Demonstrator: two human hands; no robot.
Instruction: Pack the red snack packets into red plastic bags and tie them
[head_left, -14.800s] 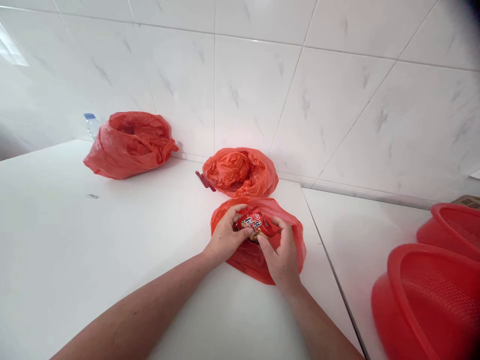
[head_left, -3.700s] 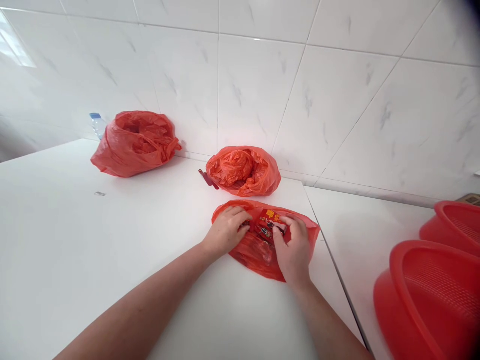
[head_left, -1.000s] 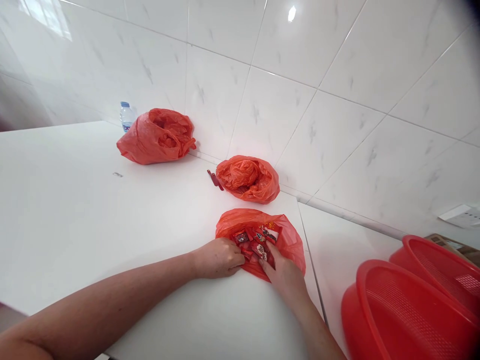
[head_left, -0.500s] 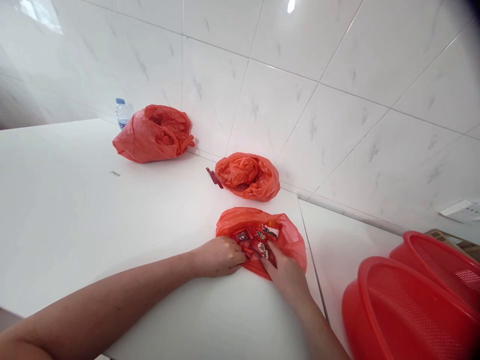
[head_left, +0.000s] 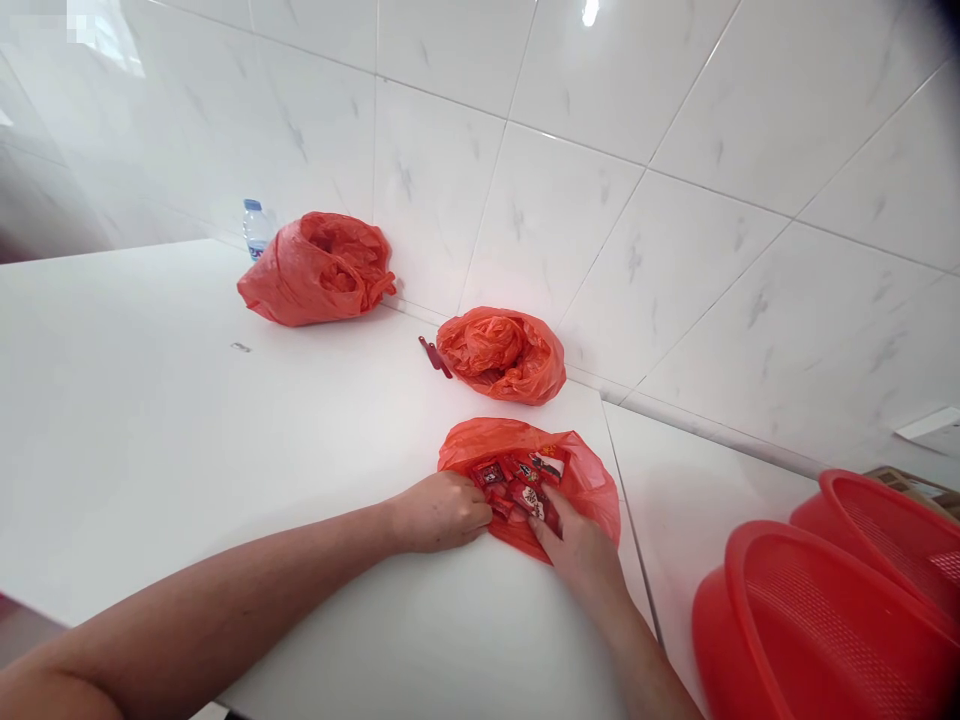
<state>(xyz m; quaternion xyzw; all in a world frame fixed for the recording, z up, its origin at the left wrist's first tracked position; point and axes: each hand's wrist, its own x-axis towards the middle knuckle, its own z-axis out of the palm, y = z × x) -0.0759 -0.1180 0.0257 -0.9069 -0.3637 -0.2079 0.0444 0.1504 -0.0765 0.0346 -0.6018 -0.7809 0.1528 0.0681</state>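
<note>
An open red plastic bag (head_left: 592, 485) lies near the front of the white table, with several small red wrapped packets (head_left: 491, 474) inside. My left hand (head_left: 442, 512) is closed at the bag's near left rim, its fingers curled over the plastic edge. From the right, my right hand (head_left: 581, 545) reaches into the bag. Its thumb and fingers are on either side of a red packet with white lettering (head_left: 533, 501), gripping it where it lies among the others. The palm side of both hands is hidden.
Behind sits a second red plastic bag (head_left: 529, 370), with dark red slim items (head_left: 434, 356) beside it. Farther left are a bulky red bag (head_left: 300, 280) and a water bottle (head_left: 256, 232) against the tiled wall. Red baskets (head_left: 739, 600) stand at the right. A small scrap (head_left: 241, 347) lies on the table (head_left: 165, 430).
The whole view has shifted slightly, so things appear a little farther right. Both hands keep nearly the same places at the bag.
</note>
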